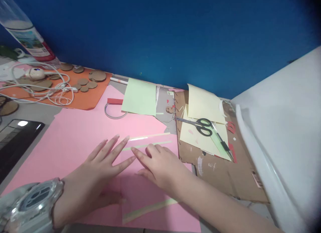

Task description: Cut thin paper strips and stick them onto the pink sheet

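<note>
My left hand (pixel 102 166), with a clear watch (pixel 37 203) at its wrist, lies spread on pink paper (pixel 72 136), holding nothing. Beside it, my right hand (pixel 157 162) has its index fingertip on a pale green strip (pixel 160 143), the other fingers curled; whether anything is beneath them is hidden. Above that strip runs a cream strip (pixel 160 135). A wider pale yellow-green strip (pixel 150 208) crosses the pink paper lower down. The left hand's fingertips come close to the right index finger.
Behind lies a green sheet (pixel 140 97). Scissors (pixel 204 126) and a pen (pixel 223 142) rest on cream papers over cardboard (pixel 215 176) at right. At left are a phone (pixel 15 142), white cables (pixel 62 82), orange paper (pixel 96 99) with cardboard discs, and a bottle (pixel 30 35).
</note>
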Demonstrator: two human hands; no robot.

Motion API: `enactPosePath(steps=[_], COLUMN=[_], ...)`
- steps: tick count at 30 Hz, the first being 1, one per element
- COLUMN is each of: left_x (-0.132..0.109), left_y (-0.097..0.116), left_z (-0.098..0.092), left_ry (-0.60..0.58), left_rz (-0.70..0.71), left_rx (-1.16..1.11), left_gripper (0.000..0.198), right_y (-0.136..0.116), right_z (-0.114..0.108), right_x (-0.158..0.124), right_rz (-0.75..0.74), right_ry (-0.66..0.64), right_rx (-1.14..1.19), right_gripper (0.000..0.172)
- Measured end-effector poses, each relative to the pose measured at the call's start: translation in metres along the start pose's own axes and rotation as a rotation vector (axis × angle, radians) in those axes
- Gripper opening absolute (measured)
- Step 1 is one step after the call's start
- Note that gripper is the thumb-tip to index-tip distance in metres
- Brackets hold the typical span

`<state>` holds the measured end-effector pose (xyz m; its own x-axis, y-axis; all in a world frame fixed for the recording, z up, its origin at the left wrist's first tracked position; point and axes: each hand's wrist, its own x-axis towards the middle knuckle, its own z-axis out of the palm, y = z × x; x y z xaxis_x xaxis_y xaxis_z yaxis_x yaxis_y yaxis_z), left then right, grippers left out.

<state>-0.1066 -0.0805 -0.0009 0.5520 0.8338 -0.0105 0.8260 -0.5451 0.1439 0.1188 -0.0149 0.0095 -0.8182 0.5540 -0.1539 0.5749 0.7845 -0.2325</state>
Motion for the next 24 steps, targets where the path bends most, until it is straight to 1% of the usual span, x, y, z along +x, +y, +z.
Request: enactPosePath(steps=[3,6,11,16,24], left_x=[-0.004,-0.005,-0.005,-0.003,-0.005], left_y=[0.000,-0.004,-0.010,-0.010,-0.011], left_z=[0.000,0.001,0.004,0.005,0.005], left_ry=[-0.005,0.020,0.039,0.027,0.028], left_rz=[-0.009,-0.012,0.016,-0.003,0.014], left_rx=[-0.008,0.006,0.000,0.004,0.027], left_gripper=[0.086,0.082,0.084,0.086,0.083], right_y=[-0.004,-0.006,-0.006,-0.008,-0.006], right_z=[0.002,0.002,0.004,0.011,0.012], right_x=[-0.005,-0.007,-0.007,-0.004,0.001], right_rz=[0.010,0.034,0.067,0.030,0.053], right_ry=[-0.009,-0.004,0.011,0.064,0.064], right_rx=[0.022,0.040,0.025,0.030,0.048], right_gripper=[0.053,0.053,0.051,0.051,0.057])
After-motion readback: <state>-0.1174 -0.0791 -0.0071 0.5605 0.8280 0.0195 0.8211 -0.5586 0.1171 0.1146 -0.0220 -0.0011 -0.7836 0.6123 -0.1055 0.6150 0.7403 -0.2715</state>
